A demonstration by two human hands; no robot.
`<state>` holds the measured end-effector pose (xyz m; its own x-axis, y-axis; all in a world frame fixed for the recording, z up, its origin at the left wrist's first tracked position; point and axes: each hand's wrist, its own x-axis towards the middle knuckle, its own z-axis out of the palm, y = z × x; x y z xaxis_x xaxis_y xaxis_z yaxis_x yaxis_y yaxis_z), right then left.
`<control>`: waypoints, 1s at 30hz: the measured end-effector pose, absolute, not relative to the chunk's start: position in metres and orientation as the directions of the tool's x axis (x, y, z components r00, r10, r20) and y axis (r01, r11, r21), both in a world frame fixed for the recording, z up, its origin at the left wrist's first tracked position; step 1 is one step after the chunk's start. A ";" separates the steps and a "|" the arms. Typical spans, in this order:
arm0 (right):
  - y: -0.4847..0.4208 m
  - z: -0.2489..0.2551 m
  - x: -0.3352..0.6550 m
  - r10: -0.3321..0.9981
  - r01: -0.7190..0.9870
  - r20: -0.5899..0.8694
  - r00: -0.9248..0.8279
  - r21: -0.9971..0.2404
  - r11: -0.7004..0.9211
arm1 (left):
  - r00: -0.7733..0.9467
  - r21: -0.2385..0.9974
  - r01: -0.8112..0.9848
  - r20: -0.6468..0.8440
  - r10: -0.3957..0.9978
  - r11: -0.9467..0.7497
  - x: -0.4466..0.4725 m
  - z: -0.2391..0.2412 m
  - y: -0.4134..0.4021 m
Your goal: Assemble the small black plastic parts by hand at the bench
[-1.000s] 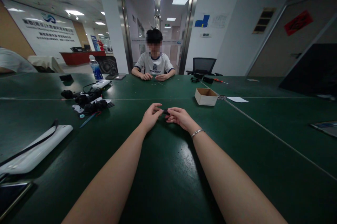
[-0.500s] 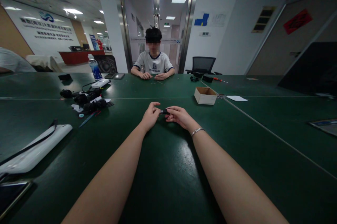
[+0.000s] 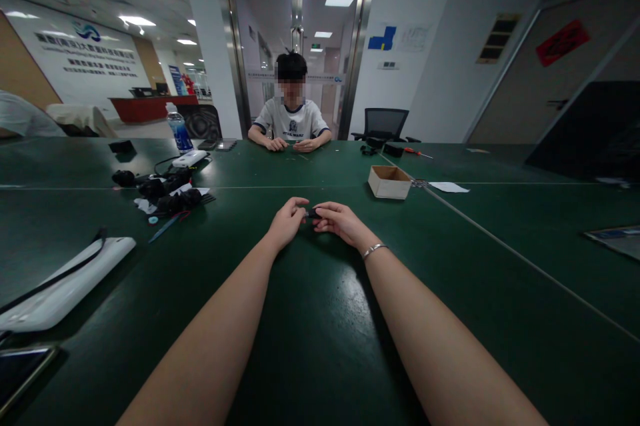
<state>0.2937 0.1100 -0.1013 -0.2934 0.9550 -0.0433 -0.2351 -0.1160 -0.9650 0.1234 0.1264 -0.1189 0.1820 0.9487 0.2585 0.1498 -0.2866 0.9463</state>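
Both my arms stretch forward over the dark green table (image 3: pixel 320 319). My left hand (image 3: pixel 286 220) and my right hand (image 3: pixel 340 221) meet fingertip to fingertip just above the tabletop. Between them they pinch a small black part (image 3: pixel 313 213), too small to name. The fingers of both hands are curled and closed on it. A thin bracelet (image 3: pixel 375 251) circles my right wrist.
An open cardboard box (image 3: pixel 389 182) stands beyond my right hand, with a sheet of paper (image 3: pixel 449 187) past it. A heap of black parts and cables (image 3: pixel 167 194) lies at the left, near a white case (image 3: pixel 60 286). Another person (image 3: pixel 291 116) sits across the table.
The view has shifted slightly. My hands stay pinched on the small black part in nearly the same place.
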 end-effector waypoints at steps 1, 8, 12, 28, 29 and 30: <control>0.110 -0.101 0.294 0.955 -0.237 -0.044 -0.293 -0.964 -0.117 | 0.171 0.945 0.153 0.261 0.950 -0.288 0.123 -0.119 0.126; 0.109 -0.102 0.294 0.954 -0.250 -0.029 -0.298 -0.962 -0.108 | 0.165 0.945 0.132 0.278 0.946 -0.300 0.123 -0.119 0.127; 0.109 -0.101 0.294 0.954 -0.245 -0.034 -0.298 -0.963 -0.111 | 0.152 0.948 0.143 0.263 0.953 -0.284 0.122 -0.119 0.127; 0.109 -0.101 0.294 0.954 -0.258 -0.029 -0.297 -0.960 -0.109 | 0.181 0.926 0.164 0.310 0.933 -0.340 0.122 -0.117 0.124; 0.109 -0.101 0.294 0.954 -0.257 -0.031 -0.297 -0.960 -0.111 | 0.178 0.929 0.160 0.306 0.935 -0.334 0.122 -0.116 0.124; 0.109 -0.101 0.294 0.954 -0.253 -0.034 -0.297 -0.961 -0.113 | 0.181 0.933 0.154 0.296 0.938 -0.325 0.122 -0.116 0.123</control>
<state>0.2941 0.1088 -0.1008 -0.2969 0.9543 -0.0339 -0.2532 -0.1129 -0.9608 0.1219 0.1233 -0.1158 0.1806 0.9378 0.2965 0.1544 -0.3247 0.9331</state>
